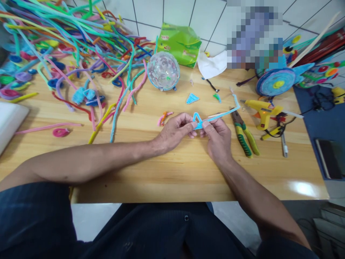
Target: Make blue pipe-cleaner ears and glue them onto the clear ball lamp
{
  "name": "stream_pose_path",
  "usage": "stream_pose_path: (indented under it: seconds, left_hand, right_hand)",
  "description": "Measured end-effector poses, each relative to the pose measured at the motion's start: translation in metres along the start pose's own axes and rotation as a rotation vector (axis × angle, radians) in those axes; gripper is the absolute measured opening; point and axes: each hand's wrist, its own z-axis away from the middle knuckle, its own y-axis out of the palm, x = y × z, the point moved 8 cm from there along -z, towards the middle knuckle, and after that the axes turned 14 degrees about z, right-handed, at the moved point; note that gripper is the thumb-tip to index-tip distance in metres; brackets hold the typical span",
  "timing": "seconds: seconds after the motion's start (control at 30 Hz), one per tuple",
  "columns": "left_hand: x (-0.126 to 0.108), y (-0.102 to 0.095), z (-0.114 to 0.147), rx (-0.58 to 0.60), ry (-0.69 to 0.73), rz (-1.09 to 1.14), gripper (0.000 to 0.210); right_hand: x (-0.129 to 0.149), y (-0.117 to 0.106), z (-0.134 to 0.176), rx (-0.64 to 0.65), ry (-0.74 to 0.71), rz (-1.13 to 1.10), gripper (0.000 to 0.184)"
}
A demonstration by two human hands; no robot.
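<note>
Both my hands meet over the middle of the wooden table and pinch one light blue pipe cleaner [197, 117]. Its near end is bent into a small triangle that stands up between my fingertips. My left hand [175, 131] grips the triangle's left corner. With thumb and fingers closed, my right hand [219, 135] holds the right corner, and the long free end runs out past it to the right, kinked upward at its tip. A filled blue striped triangle [192, 98] lies just beyond my hands. Left of it is a small pink and orange twisted piece [163, 118].
Pliers [244, 135] and a yellow glue gun [265, 112] lie to the right, near a craft knife [284, 144]. Behind stand a clear dome [163, 71], a green packet [179, 45] and a blue coiled disc figure [276, 82]. Pipe cleaners [81, 39] heap up at left.
</note>
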Motion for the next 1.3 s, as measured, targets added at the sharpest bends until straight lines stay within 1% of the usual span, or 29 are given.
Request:
stream_pose_path:
  seconds: [0.13, 0.27, 0.4, 0.5, 0.63, 0.8, 0.9, 1.03, 1.13, 1.3]
  left_hand:
    - [0.000, 0.004, 0.002, 0.010, -0.046, 0.019, 0.040]
    - [-0.005, 0.002, 0.003, -0.053, -0.072, -0.003, 0.035]
    - [-0.010, 0.002, 0.002, -0.064, -0.074, -0.046, 0.032]
    - [-0.007, 0.002, 0.002, -0.061, -0.128, -0.048, 0.029]
    - [-0.003, 0.003, 0.001, -0.043, -0.165, 0.021, 0.032]
    - [0.002, 0.001, 0.001, -0.061, -0.223, 0.047, 0.030]
    - [0.003, 0.006, 0.002, -0.017, -0.236, 0.031, 0.033]
    - [0.002, 0.010, 0.005, 0.046, -0.232, -0.012, 0.038]
    - [0.002, 0.010, 0.005, 0.060, -0.227, -0.035, 0.035]
    - [0.004, 0.008, 0.004, 0.045, -0.240, -0.036, 0.028]
  right_hand:
    - [0.001, -0.004, -0.003, 0.011, 0.004, 0.041, 0.018]
    - [0.006, -0.006, -0.008, 0.065, 0.025, 0.088, 0.023]
    - [0.014, -0.004, -0.010, 0.201, 0.062, 0.137, 0.030]
    - [0.016, -0.002, -0.010, 0.321, 0.093, 0.138, 0.028]
    - [0.017, -0.002, -0.012, 0.408, 0.080, 0.126, 0.024]
    - [0.021, -0.008, -0.016, 0.405, 0.066, 0.104, 0.021]
    - [0.022, -0.007, -0.015, 0.426, 0.045, 0.114, 0.023]
    - [0.021, -0.001, -0.012, 0.478, 0.046, 0.153, 0.032]
    - [0.020, 0.001, -0.011, 0.489, 0.052, 0.164, 0.038]
    - [0.019, 0.001, -0.011, 0.502, 0.054, 0.145, 0.035]
